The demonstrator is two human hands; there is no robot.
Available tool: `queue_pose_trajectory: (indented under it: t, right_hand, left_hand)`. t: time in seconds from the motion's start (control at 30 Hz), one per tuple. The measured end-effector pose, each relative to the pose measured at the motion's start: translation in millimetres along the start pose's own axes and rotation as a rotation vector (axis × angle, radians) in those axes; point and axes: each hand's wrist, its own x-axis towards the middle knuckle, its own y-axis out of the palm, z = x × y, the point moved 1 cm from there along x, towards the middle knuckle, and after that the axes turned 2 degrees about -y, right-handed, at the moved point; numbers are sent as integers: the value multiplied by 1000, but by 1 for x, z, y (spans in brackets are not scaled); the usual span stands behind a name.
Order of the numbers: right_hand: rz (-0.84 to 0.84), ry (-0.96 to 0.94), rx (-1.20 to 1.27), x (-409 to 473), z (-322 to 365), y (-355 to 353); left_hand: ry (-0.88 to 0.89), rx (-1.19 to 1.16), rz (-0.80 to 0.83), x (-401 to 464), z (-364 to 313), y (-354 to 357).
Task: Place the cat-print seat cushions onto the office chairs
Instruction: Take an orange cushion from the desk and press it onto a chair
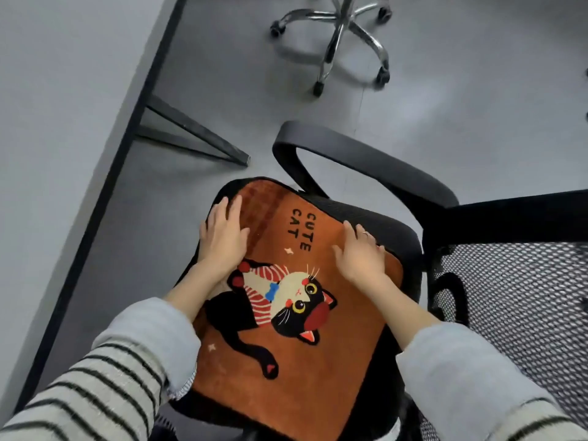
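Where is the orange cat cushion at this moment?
In the head view, the orange cat cushion lies on the black chair seat at lower centre, under the left hand and the right hand.

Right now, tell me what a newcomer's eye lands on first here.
First the orange cat-print cushion, lettered CUTE CAT, lying on the black chair seat in the middle. The left hand and right hand lie flat on its far part. Beyond, a chrome wheeled chair base stands on the grey floor.
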Motion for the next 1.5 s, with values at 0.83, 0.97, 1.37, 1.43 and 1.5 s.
queue_pose_trajectory:
  t: [0.83, 0.97, 1.37, 1.43, 1.5]
  right_hand:
    - [-316, 314, 146, 20, -51, 66]
    - [-463, 322, 114, 27, -52, 90]
    - [-441, -110, 1, 1, -25, 102]
    - [-532, -98, -36, 8, -29, 113]
    - [-604, -100, -62, 15, -33, 122]
  left_hand:
    - [115, 250, -161, 32, -51, 61]
    - [80, 308, -289, 35, -47, 85]
    - [264, 289, -181, -31, -73, 121]
    - [282, 316, -216, -26, -69, 126]
    - [278, 328, -245, -23, -66, 132]
